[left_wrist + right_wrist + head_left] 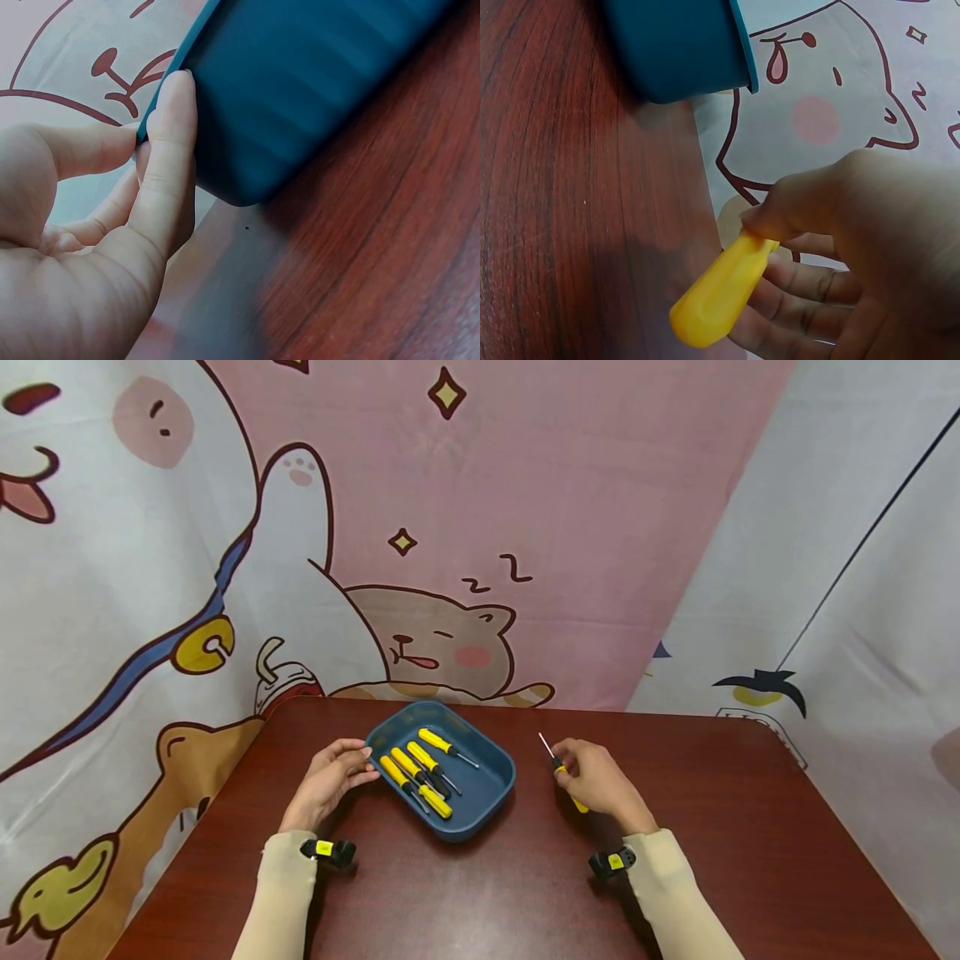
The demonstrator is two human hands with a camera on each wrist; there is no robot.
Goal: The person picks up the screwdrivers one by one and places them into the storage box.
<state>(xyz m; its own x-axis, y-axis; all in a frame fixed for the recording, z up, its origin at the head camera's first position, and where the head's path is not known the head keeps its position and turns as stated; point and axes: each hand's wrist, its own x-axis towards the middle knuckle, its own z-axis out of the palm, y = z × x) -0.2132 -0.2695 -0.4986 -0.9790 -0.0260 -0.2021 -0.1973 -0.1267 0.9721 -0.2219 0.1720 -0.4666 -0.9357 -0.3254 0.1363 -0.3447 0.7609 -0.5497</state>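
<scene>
A dark blue plastic tray point(483, 789) rests on the table, turned at an angle to its edges. Inside it lie several screwdrivers point(407, 763) with yellow and black handles, most side by side toward the left, and one farther back. My left hand point(330, 781) pinches the tray's left rim between thumb and fingers, as the left wrist view shows close up. To the right of the tray, my right hand point(602, 783) holds another screwdriver point(724, 292) by its yellow handle, its thin metal shaft aimed away from me. In the right wrist view the shaft is hidden.
The reddish-brown wooden table point(480, 902) runs back to a hanging cloth point(585, 527) printed with cartoon animals. Each wrist carries a small black camera; the left one point(330, 852) sits low over the tabletop.
</scene>
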